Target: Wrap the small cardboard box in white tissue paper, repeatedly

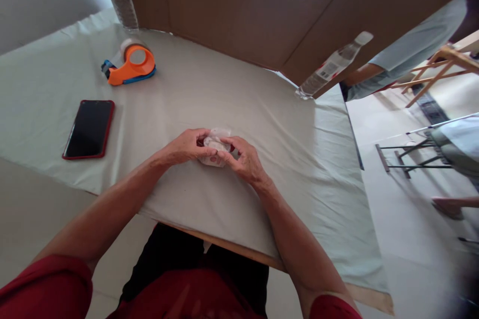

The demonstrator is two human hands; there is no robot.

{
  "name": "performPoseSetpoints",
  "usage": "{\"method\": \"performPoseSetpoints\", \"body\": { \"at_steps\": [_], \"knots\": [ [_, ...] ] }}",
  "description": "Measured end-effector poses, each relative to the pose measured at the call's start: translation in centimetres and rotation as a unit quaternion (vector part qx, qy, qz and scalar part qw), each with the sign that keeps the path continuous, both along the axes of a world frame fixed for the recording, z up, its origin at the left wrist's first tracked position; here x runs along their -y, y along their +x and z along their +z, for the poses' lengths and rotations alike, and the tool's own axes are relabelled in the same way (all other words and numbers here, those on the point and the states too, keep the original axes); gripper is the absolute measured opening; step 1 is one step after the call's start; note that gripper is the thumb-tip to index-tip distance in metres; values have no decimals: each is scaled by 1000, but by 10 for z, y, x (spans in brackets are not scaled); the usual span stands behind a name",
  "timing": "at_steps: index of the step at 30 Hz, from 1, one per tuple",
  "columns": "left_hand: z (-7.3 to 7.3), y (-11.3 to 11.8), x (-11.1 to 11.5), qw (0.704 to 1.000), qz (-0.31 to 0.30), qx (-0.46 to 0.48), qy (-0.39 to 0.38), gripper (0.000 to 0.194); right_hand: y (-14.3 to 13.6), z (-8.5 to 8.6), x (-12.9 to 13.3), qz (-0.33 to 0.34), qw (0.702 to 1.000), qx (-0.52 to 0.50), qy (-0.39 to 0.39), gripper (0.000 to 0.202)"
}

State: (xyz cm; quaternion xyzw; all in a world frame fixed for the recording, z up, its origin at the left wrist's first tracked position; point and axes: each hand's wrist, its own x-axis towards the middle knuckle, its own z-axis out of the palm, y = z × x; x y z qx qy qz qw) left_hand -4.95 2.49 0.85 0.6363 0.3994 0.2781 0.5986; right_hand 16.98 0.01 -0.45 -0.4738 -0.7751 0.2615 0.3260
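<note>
A small whitish package point(212, 160) with a reddish round print sits on the cloth near the table's front edge. Clear or thin white wrapping sticks up from its top, and dark red shows at its sides. My left hand point(189, 146) grips it from the left, thumb in front and fingers curled behind. From the right, my right hand point(245, 160) holds it the same way, its thumb close to the left one. What is inside the package is mostly hidden by my fingers and the wrapping.
A dark phone in a red case point(90, 129) lies to the left. Behind it stands an orange tape dispenser point(130, 65). Two clear bottles point(125, 7) stand by a tall brown board point(239, 5). Past the right edge are a person's arm point(362, 74) and folding stools.
</note>
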Motion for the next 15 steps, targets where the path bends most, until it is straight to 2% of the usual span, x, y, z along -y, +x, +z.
{"method": "performPoseSetpoints", "body": {
  "at_steps": [6,10,12,15],
  "knots": [
    [-4,-1,-2,999,-10,28,-44,51,1,1,0,-2,1000,-13,-12,41],
    [-5,-1,-3,998,-10,37,-57,51,6,2,-1,-52,997,-53,16,45],
    [-5,-1,-3,998,-10,34,-60,51,8,1,-3,-63,994,-85,-24,59],
    [-3,-1,-3,998,-12,27,-62,50,9,-4,-8,-25,980,-136,-143,97]
  ]
}}
